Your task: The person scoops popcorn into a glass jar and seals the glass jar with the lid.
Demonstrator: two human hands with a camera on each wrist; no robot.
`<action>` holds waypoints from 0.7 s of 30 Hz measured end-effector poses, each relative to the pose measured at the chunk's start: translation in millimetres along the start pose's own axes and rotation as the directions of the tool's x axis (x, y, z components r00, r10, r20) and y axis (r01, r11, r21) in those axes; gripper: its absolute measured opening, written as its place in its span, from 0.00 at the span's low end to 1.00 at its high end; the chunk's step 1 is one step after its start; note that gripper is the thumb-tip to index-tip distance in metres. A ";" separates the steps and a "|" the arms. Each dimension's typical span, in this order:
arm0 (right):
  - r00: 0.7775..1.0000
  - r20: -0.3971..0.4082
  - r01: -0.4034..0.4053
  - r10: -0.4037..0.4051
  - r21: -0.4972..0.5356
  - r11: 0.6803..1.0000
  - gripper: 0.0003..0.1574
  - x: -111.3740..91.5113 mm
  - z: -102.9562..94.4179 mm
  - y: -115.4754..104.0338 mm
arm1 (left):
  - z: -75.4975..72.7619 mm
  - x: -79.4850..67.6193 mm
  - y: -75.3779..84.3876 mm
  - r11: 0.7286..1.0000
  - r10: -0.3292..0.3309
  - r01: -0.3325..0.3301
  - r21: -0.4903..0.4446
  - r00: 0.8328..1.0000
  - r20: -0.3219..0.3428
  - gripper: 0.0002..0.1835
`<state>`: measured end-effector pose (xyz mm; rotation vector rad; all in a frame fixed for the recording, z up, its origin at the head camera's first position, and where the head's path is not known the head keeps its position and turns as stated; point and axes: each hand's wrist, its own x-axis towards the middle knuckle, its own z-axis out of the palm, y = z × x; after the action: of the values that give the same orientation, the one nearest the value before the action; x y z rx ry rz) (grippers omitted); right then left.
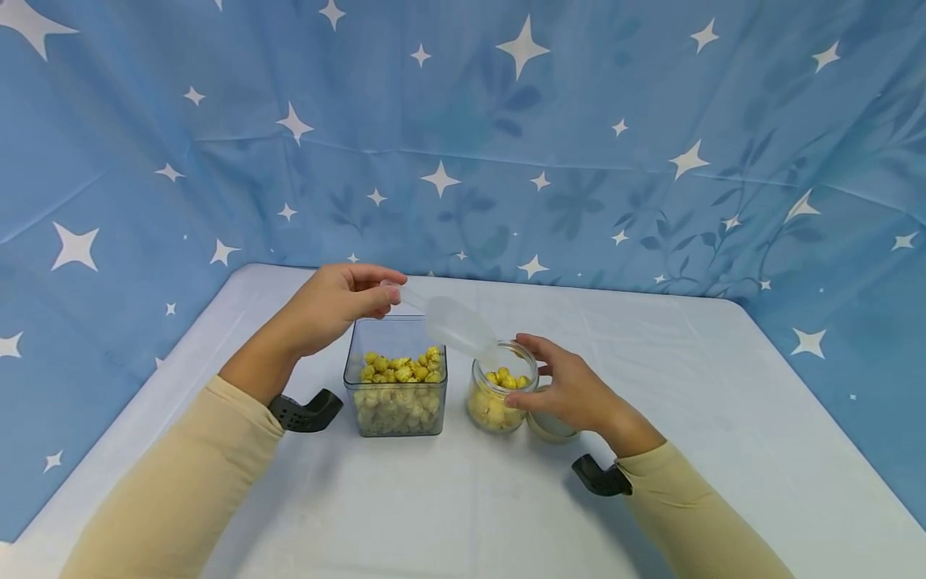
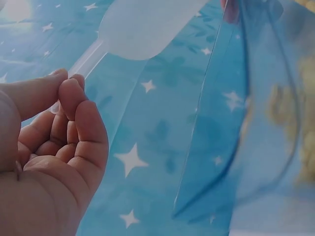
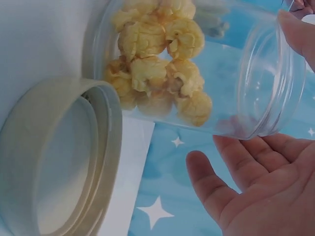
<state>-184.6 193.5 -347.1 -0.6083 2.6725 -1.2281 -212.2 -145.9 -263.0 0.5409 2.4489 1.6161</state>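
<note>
My left hand [image 1: 329, 312] pinches the handle of a translucent white scoop [image 1: 454, 323] between thumb and fingertips. The scoop tilts down to the right, its front end over the mouth of a clear jar [image 1: 481, 416]. Round the jar's neck, my right hand [image 1: 567, 386] holds it with the thumb on the near side and fingers on the far side. Yellow popcorn balls [image 3: 142, 39] fill the lower part of the upright jar. Whether anything lies in the scoop, I cannot tell. Left of the jar stands a clear square container [image 1: 349, 362] holding more popcorn [image 1: 401, 370].
A cream-rimmed round lid [image 3: 59, 123] lies on the table just right of the jar, partly behind my right hand in the head view. The white-covered table [image 1: 463, 515] meets a blue star-patterned cloth [image 1: 463, 121] at its far edge.
</note>
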 end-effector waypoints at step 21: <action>0.973 0.081 0.223 -0.217 -0.064 0.973 0.63 42.8 12.5 -68.0 | -67.2 -46.0 -11.0 0.997 -0.010 0.019 0.080 0.994 -0.112 0.20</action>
<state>-199.3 127.2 -302.4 -0.9644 2.6543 -1.1366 -193.9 -224.8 -248.9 0.4545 2.6017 1.5880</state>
